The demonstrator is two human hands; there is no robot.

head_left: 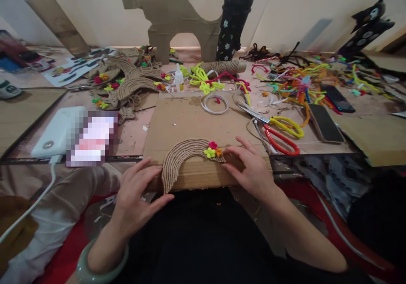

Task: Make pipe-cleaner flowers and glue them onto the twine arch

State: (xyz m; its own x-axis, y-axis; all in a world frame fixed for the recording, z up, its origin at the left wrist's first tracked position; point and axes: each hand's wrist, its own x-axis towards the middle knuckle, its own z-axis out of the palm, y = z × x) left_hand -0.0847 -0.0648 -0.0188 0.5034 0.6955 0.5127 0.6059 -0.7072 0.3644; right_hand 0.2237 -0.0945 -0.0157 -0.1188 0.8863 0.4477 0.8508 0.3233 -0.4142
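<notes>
A rainbow-shaped arch of coiled brown twine [177, 154] lies near the front edge of a cardboard sheet [190, 119]. Small pink, yellow-green and orange flowers [209, 152] sit on its right end. My left hand [135, 195] grips the arch's left end, thumb below and fingers along the outer side. At the flowered end, the thumb and fingers of my right hand [250, 167] close around the twine. A pale green bangle [101, 260] circles my left wrist.
Scissors [279, 134] and a white tape ring [215, 105] lie on the cardboard's right side. Behind are a glue bottle [179, 79], a twine spool [223, 67] and more twine arches [139, 81]. Phones [325, 123], a power bank [58, 132] and colourful pipe cleaners [298, 81] flank it.
</notes>
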